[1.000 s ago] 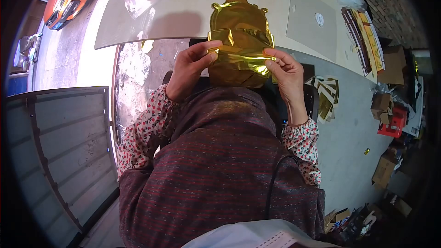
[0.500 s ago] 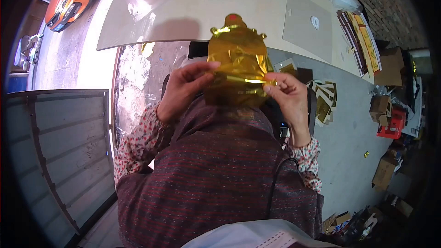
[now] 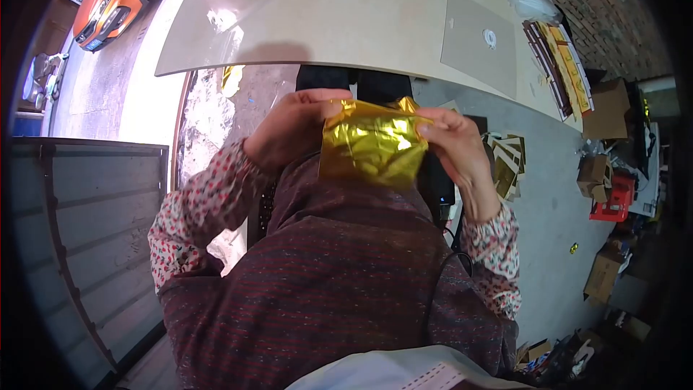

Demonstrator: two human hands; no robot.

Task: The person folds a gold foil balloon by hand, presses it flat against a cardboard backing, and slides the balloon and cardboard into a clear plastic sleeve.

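Pale table (image 3: pixel 361 25) ahead of my left hand (image 3: pixel 290 128) and right hand (image 3: pixel 463 146), flat grey sheet (image 3: pixel 478 47) on it; both hands pinch shiny, crinkled gold foil (image 3: pixel 375 146).

Gold foil (image 3: pixel 372 146) (shiny) in both hands (image 3: pixel 292 130) (image 3: pixel 460 146)

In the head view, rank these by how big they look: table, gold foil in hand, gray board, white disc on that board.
1. Table
2. Gold foil and gray board: too close to rank, and the foil seems nearer the camera
3. White disc
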